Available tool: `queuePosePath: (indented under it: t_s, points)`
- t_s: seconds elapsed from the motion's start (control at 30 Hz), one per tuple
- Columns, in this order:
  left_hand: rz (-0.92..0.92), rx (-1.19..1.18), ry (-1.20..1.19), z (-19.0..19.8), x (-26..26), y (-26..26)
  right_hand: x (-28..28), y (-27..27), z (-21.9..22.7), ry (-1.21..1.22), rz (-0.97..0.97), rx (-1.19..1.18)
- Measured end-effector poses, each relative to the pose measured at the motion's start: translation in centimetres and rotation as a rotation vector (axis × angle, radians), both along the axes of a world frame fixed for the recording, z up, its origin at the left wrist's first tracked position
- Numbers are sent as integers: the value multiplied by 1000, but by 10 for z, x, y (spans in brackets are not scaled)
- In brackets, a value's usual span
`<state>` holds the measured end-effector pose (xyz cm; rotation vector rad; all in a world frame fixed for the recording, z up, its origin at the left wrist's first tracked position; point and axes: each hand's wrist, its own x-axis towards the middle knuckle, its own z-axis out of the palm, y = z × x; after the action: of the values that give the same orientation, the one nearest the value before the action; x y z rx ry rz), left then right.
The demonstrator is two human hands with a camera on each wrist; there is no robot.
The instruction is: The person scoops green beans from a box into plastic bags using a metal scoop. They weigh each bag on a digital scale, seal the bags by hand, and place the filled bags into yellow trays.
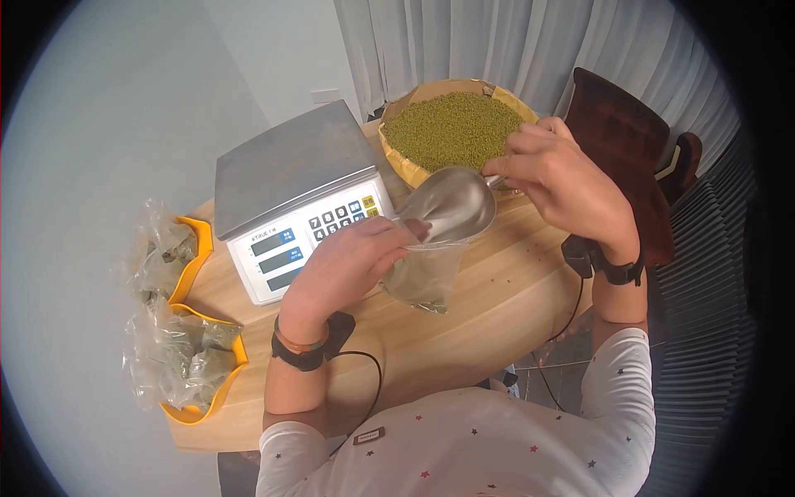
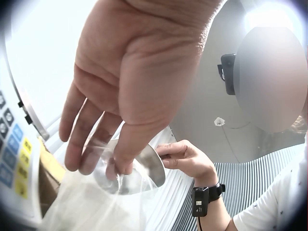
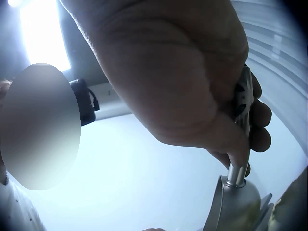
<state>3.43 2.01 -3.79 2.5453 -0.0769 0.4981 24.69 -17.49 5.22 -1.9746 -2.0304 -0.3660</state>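
My right hand (image 1: 551, 170) grips the handle of a metal scoop (image 1: 468, 203), palm side to the camera in the right wrist view. The scoop tilts down to the left, its bare inner bowl showing, with its front end in the mouth of a clear plastic bag (image 1: 426, 277). My left hand (image 1: 352, 261) pinches the bag's rim between thumb and fingers, as the left wrist view also shows. The bag hangs above the table, with a little green stuff at its bottom corner. Behind the scoop stands a wide, yellow-edged container (image 1: 402, 166) heaped with small green beans (image 1: 455, 124).
A white digital scale (image 1: 290, 178) with a metal platform stands left of the bag. Two yellow trays (image 1: 203, 248) of filled clear bags (image 1: 195, 356) sit at the wooden table's (image 1: 489, 306) left edge. A dark chair (image 1: 617, 124) stands at right. Cables run from both wrist cameras.
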Motion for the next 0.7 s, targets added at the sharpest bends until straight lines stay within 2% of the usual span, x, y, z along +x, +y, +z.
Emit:
queuePosePath:
  t_s: [0.13,0.2,0.33,0.4,0.43,0.5,0.67,0.7]
  points:
    - [68,70,68,0,-3,-1,34,5,-4,103,-30,23]
    - [87,65,72,0,-4,-2,52,13,-10,324,-177,45]
    - [92,87,85,1,-5,-2,127,33,-79,353,-192,209]
    - [90,108,79,2,-5,-2,151,43,-107,393,-350,132]
    - [91,106,91,2,-6,-2,158,46,-120,385,-345,140]
    - [90,110,101,1,-5,0,158,48,-137,272,-508,99]
    - [74,104,82,0,-4,1,144,50,-138,378,-390,0]
    - [71,102,84,0,-4,1,144,52,-137,525,-310,-72]
